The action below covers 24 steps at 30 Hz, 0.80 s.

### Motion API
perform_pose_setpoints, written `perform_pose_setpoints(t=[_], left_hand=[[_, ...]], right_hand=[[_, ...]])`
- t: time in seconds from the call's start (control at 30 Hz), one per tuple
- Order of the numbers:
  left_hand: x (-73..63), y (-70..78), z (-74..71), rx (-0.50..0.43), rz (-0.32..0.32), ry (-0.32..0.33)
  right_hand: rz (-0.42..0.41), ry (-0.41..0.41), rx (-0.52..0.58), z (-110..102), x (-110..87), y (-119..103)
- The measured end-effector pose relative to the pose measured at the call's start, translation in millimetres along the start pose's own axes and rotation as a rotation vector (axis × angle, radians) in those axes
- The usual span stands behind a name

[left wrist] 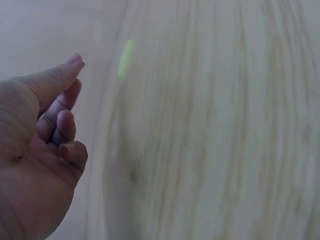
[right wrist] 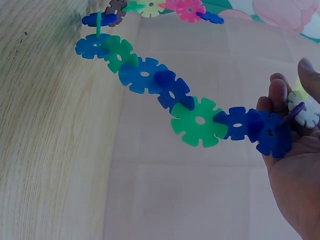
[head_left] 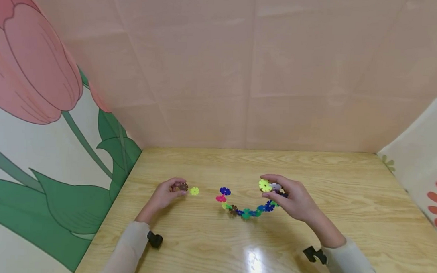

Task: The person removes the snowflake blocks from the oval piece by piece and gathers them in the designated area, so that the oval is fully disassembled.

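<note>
My left hand [head_left: 166, 193] pinches a brown slotted flower disc [head_left: 183, 186] between thumb and fingers. Just right of it shows a single yellow disc [head_left: 194, 191], apart from the fingertips in the left wrist view. In the head view's right half, my right hand [head_left: 295, 198] grips one end of a linked chain of discs, a yellow disc [head_left: 265, 185] between thumb and fingertips. Behind that come a pale grey disc [right wrist: 304, 111] and a purple one [right wrist: 292, 115]. Blue and green discs [right wrist: 200, 121] hang off the palm, and the chain curves left to a dark blue end disc [head_left: 225, 191].
Everything is over a wood-grain table [head_left: 200, 248]. A pink sheet [head_left: 206, 72] rises along its far edge. Tulip-printed cloth [head_left: 36, 66] borders the left side, a white flowered one [head_left: 423, 171] the right. Black wrist mounts [head_left: 155, 239] stick out by both sleeves.
</note>
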<state>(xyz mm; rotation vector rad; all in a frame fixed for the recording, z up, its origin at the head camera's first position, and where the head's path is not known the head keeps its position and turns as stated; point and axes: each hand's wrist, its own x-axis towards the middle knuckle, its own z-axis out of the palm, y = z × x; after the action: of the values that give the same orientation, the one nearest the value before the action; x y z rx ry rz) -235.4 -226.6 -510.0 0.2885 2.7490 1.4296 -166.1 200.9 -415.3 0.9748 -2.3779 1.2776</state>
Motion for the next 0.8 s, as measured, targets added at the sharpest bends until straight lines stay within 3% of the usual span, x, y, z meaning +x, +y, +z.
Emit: perform_pose_setpoints(t=[0.3,0.8], left_hand=[[1.1,-13.8,0.7,0.088,-0.07,0.004],[6.8,-16.7,1.5,0.169,-0.098,-0.024]], right_hand=[[-0.015,-0.019,-0.002,-1,0.7,-1],[-0.017,-0.036,0.007,-1,0.8,-1]])
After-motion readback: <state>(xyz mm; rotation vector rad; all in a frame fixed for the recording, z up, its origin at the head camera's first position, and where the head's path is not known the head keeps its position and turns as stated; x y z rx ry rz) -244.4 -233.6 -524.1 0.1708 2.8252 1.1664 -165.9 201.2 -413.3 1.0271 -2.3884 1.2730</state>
